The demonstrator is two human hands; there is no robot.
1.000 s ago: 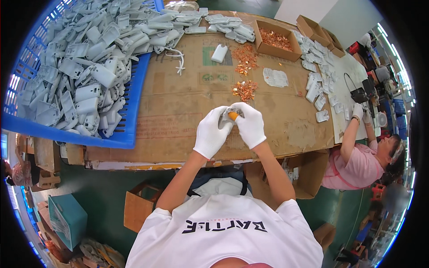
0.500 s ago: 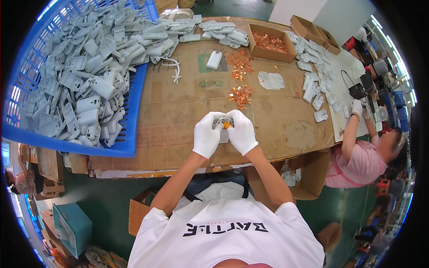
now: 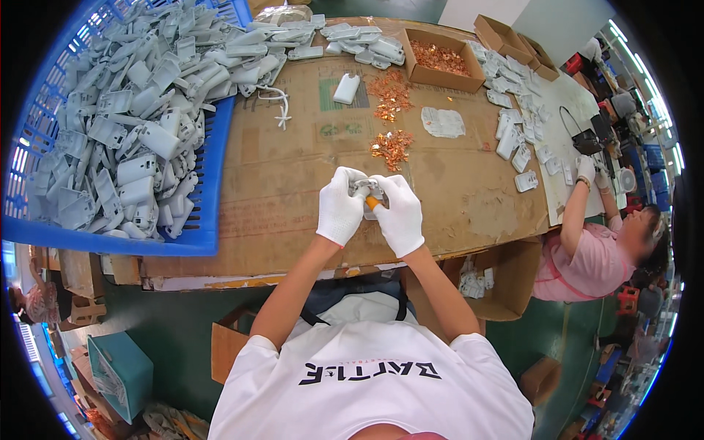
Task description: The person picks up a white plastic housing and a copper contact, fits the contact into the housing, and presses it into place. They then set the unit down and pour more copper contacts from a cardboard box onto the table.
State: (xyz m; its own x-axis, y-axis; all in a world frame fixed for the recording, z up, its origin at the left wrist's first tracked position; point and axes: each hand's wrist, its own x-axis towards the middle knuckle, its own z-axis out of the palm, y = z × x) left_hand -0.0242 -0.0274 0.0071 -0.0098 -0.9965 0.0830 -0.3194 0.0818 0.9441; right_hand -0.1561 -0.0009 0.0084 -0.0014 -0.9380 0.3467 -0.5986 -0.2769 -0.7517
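Close to the table's near edge, my left hand (image 3: pixel 342 208) and my right hand (image 3: pixel 400 218), both in white gloves, are closed around a small pale plastic housing (image 3: pixel 364 188). The fingers cover much of it. A short orange piece (image 3: pixel 372 202) shows between the hands by my right thumb; whether it is held or worn, I cannot tell. Just beyond my fingers lies a heap of small copper-coloured metal pieces (image 3: pixel 391 149), with another copper heap (image 3: pixel 390 95) farther off. A single white housing (image 3: pixel 347 88) rests to the left of the far heap.
On the left, a blue crate (image 3: pixel 220 183) overflows with pale housings (image 3: pixel 139 169). A cardboard box (image 3: pixel 447 79) of copper pieces stands at the back. A flattened plastic bag (image 3: pixel 443 122) and a white cord (image 3: pixel 281 106) lie on the cardboard. A co-worker (image 3: pixel 587 264) sits at the right.
My hands remain together around the housing. Their fingers have shifted slightly, and the orange piece shows more clearly between them. The whole view has moved a little.
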